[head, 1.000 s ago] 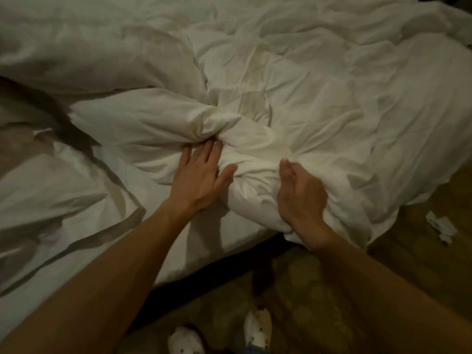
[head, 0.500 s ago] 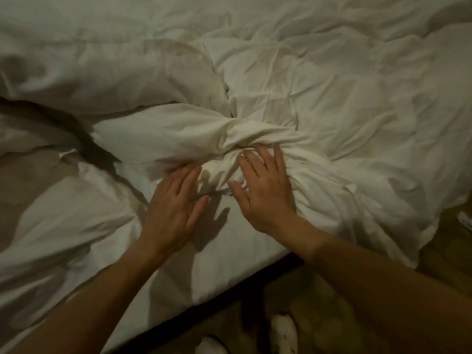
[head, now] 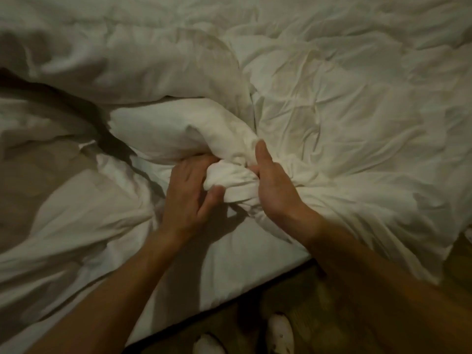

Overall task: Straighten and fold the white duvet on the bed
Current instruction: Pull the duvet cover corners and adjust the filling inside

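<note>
Duvet: white, crumpled fabric duvet [head: 344,118] lay heaped across most of the bed, with a twisted, rope-like bunch near the bed's near edge.
Twisted bunch: thick knot of white cloth [head: 229,178] sat between the two hands, rising into a puffed fold to its upper left.
Left hand: left hand [head: 187,195] gripped the bunch from the left, fingers curled over its top and thumb pressed against its underside.
Right hand: right hand [head: 274,186] clutched the same bunch from the right, thumb raised along the cloth and fingers wrapped out of sight beneath it.
Bed: white fitted sheet [head: 229,272] covered the mattress, its edge running diagonally below the forearms.
Left side: duller, beige-toned rumpled bedding [head: 38,175] lay left of the bunch, a dark shadowed crease between it and the duvet.
Floor: brownish patterned floor [head: 332,315] showed beyond the mattress edge, where two feet in white footwear [head: 279,333] stood just beside the bed.
</note>
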A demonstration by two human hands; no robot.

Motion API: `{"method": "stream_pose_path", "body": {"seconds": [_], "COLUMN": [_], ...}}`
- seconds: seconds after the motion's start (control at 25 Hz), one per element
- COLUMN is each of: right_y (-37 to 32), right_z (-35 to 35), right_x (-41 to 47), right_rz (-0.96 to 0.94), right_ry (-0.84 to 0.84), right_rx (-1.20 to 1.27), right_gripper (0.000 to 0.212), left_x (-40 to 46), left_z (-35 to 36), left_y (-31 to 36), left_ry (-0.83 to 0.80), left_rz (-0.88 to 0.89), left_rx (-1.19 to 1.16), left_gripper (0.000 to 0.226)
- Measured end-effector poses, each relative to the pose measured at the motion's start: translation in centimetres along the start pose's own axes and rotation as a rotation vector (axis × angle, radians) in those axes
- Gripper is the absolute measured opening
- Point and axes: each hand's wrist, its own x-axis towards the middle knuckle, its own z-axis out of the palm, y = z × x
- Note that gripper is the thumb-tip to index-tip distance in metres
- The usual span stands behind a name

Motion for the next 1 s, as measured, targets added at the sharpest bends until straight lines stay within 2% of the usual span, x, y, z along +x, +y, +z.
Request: {"method": "stream_pose_path", "body": {"seconds": [0.08, 0.12, 0.2, 0.28, 0.36, 0.48, 0.56, 0.68, 0.76, 0.8, 0.88, 1.0], "right_y": [-0.9, -1.4, -2.2, -3.6, -4.9, -5.5, -4.0, 0.5, 3.5, 4.1, 3.6, 0.4], "right_z": [0.6, 0.7, 0.3, 0.3, 1.9, 5.8, 7.6, 8.4, 7.5, 7.0, 7.0, 9.0], "right_x": [-2.8, -4.1, -6.0, -7.6, -9.9, -12.1, -11.5, -9.0, -7.5, -7.3, -7.8, -9.5], "right_rz": [0.016, -0.020, -0.304, -0.698, -0.920, -1.095, -1.035, -0.680, -0.487, -0.453, -0.528, -0.780], "right_ry": [-0.099, -0.108, -0.055, 0.075, 0.139, 0.109, 0.101, 0.037, 0.055, 0.069, 0.114, 0.150], "right_rx": [0.105, 0.061, -0.322, -0.663, -0.683, -0.539, -0.552, -0.622, -0.650, -0.641, -0.578, -0.405], "right_gripper": [0.093, 0.089, 0.093, 0.078, 0.062, 0.063, 0.065, 0.075, 0.089, 0.091, 0.091, 0.075], "left_x": [1.2, 2.2, 3.3, 3.1, 2.1, -0.2, -2.0, -5.5, -7.9, -8.8, -9.2, -7.0], "left_z": [-1.2, -2.3, -6.0, -11.4, -17.7, -24.2, -24.4, -21.8, -20.9, -20.9, -21.4, -21.8], "left_y": [1.2, 1.8, 2.8, 3.9, 5.8, 7.0, 5.8, 3.0, 2.0, 1.9, 2.3, 3.0], "left_ry": [0.110, 0.109, 0.031, -0.094, -0.175, -0.235, -0.285, -0.347, -0.254, -0.184, -0.073, -0.001], "left_rz": [-0.064, -0.073, 0.019, 0.167, 0.286, 0.286, 0.226, 0.125, 0.045, -0.008, -0.099, -0.165], "left_rx": [0.042, 0.064, 0.152, 0.290, 0.431, 0.580, 0.603, 0.605, 0.577, 0.544, 0.485, 0.529], "left_gripper": [0.062, 0.063, 0.064, 0.066, 0.070, 0.074, 0.072, 0.067, 0.065, 0.065, 0.065, 0.066]}}
